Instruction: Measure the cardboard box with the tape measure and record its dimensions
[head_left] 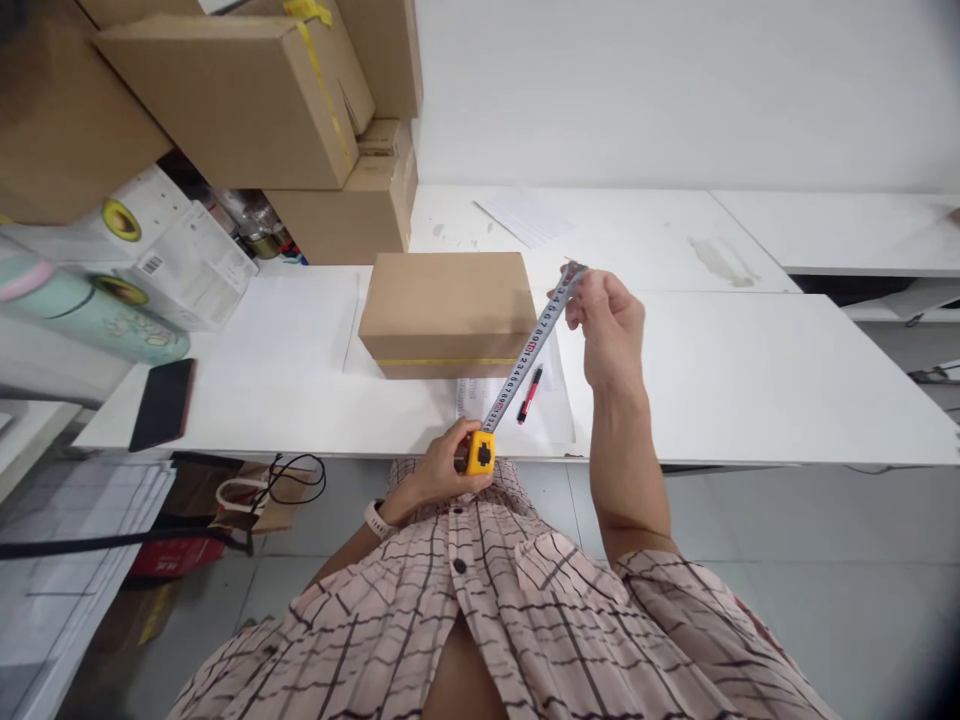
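My left hand is closed around the yellow case of a tape measure at the near edge of the white table. The tape blade runs up and to the right from the case. My right hand pinches the blade's metal end, raised above the table. The blade crosses in front of the right end of a closed cardboard box with a yellow tape strip. A red and black pen lies on a printed sheet beside the box.
A black phone lies at the table's left edge. Stacked cardboard boxes and white cartons fill the back left. More white tables extend behind and to the right. Bags and a black cable sit on the floor at left.
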